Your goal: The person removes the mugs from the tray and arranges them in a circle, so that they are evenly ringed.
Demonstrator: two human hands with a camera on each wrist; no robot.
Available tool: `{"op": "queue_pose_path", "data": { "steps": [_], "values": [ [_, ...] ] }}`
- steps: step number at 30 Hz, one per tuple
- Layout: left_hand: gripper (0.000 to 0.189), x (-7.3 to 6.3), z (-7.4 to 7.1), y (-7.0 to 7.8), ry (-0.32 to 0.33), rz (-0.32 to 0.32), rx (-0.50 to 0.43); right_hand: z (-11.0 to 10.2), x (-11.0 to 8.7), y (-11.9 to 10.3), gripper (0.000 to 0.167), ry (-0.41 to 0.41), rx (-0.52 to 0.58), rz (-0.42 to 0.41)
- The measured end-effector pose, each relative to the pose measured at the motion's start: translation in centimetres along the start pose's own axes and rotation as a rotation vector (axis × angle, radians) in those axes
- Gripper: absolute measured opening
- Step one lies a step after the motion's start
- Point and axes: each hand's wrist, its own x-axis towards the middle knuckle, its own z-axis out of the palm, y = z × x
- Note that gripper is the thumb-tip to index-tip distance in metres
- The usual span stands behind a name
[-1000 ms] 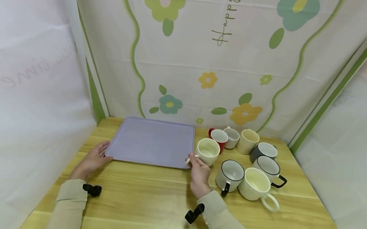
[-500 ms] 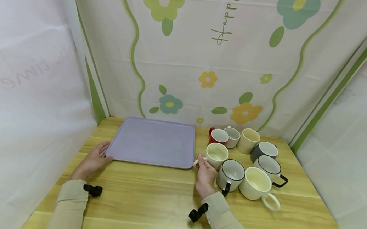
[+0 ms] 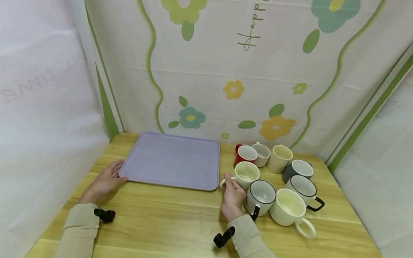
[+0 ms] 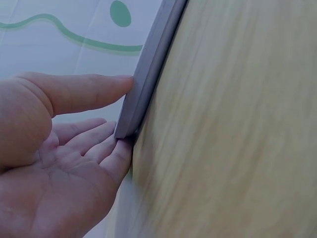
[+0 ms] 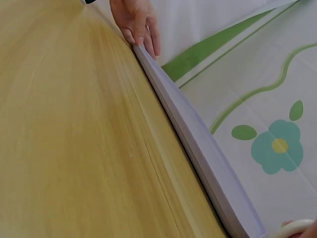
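Note:
In the head view, a pale purple tray [image 3: 171, 158] lies flat on the wooden table. My left hand [image 3: 106, 182] rests at its near left corner. The left wrist view shows the thumb [image 4: 94, 91] laid straight against the tray's edge [image 4: 148, 69], with the other fingers extended at the corner. My right hand [image 3: 233, 195] pinches the handle of a cream mug [image 3: 247, 174] just right of the tray. This mug stands between a red mug [image 3: 246, 153] and a white mug with a black rim [image 3: 260, 198]. Only a bit of its handle [image 5: 297, 226] shows in the right wrist view.
More mugs stand in a cluster on the right: light grey [image 3: 261, 155], beige [image 3: 280, 159], dark grey [image 3: 298, 171], another black-rimmed white one [image 3: 301, 187] and a larger cream one [image 3: 288, 208]. A floral cloth [image 3: 203, 65] hangs behind the table, with cloth at both sides.
My right hand has moved the cream mug rightward and slightly nearer, away from the tray's right edge toward the other mugs. The left hand and the tray have stayed in place.

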Motion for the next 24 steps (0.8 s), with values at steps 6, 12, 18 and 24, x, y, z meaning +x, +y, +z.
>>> {"op": "queue_pose_path", "data": {
  "steps": [6, 12, 18, 24],
  "values": [
    [0.087, 0.1, -0.2, 0.0, 0.000, 0.001, 0.001, -0.1, -0.1, -0.3, 0.027, -0.019, -0.099, -0.019],
    [0.088, 0.1, -0.6, 0.1, 0.005, 0.001, 0.003, -0.4, -0.5, -1.1, 0.035, -0.158, -0.286, -0.039],
    [0.089, -0.3, -0.8, 0.0, 0.009, -0.011, 0.008, -1.7, -2.0, -2.5, 0.060, -0.377, -0.474, -0.109],
    [0.087, -0.6, -0.7, 0.1, 0.001, -0.003, 0.020, -4.2, -3.5, -5.2, 0.077, -0.633, -0.702, -0.222]
  ]
}}
